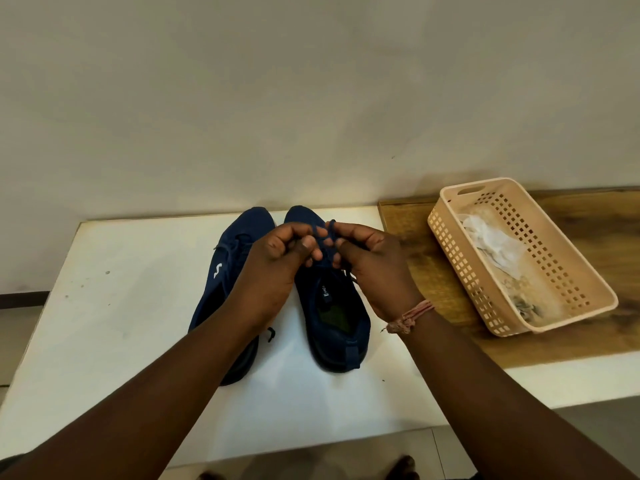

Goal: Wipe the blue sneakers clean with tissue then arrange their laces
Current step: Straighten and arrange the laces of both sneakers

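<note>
Two forearms are reaching in from six o'clock across a white tabletop [104,306], a pink thread bracelet [410,317] showing on the right wrist. Nearest the viewer, the heels of a pair of blue sneakers are sitting side by side, toes pointing to twelve o'clock: the left sneaker [228,271] is lying partly under the left forearm, while the right sneaker [332,327] is standing with its dark opening in plain sight.

Just beyond that opening, the left hand [277,265] and the right hand [370,268] are meeting over the right sneaker's tongue, fingers curled, each pinching a strand of the dark blue lace [329,233], with a loop poking up between the fingertips. The work appears to be at the lace-arranging stage. Doing it well probably means drawing both strands with even tension, keeping the lace flat rather than twisted, and centring the bow over the tongue so neither end trails off the side.

Farther off, at about two o'clock, a peach perforated plastic basket [568,271] is resting on a wooden board [433,271], well apart from the sneakers, and is holding crumpled white tissue [491,244], some of it looking soiled. A plain pale wall [311,81] is filling the background.
</note>
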